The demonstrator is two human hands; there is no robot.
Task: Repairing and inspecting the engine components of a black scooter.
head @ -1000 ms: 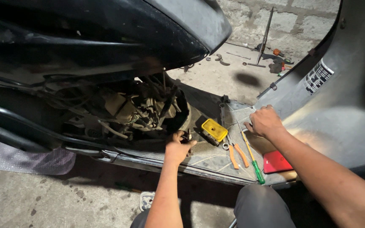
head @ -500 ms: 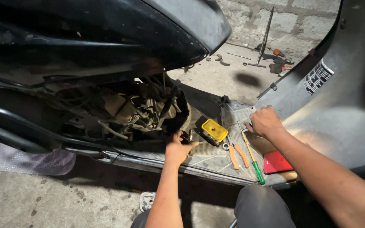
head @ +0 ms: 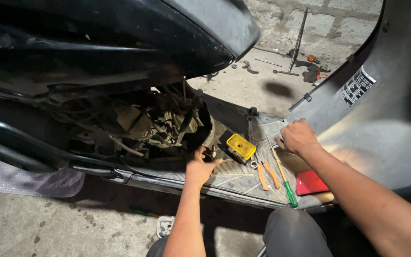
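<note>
I look down at a dark scooter with its side panel off, showing a dusty engine and wiring [head: 153, 126]. My left hand [head: 200, 164] reaches into the opening at the engine's lower right edge, its fingers closed around a small dark part there. My right hand [head: 298, 138] rests fisted on the grey footboard [head: 236, 173], near the tip of a green-handled screwdriver [head: 284, 178]; whether it holds anything is unclear. A yellow box [head: 240, 146], orange-handled pliers [head: 267, 173] and a red flat case [head: 311, 182] lie on the footboard.
The black seat body [head: 120, 43] overhangs the engine and the grey front shield [head: 376, 119] rises at right. Loose tools [head: 305, 62] lie on the concrete floor by a block wall behind. My knee [head: 296, 233] is at the bottom edge.
Both hands stay nearly where they were; the view has shifted only slightly.
</note>
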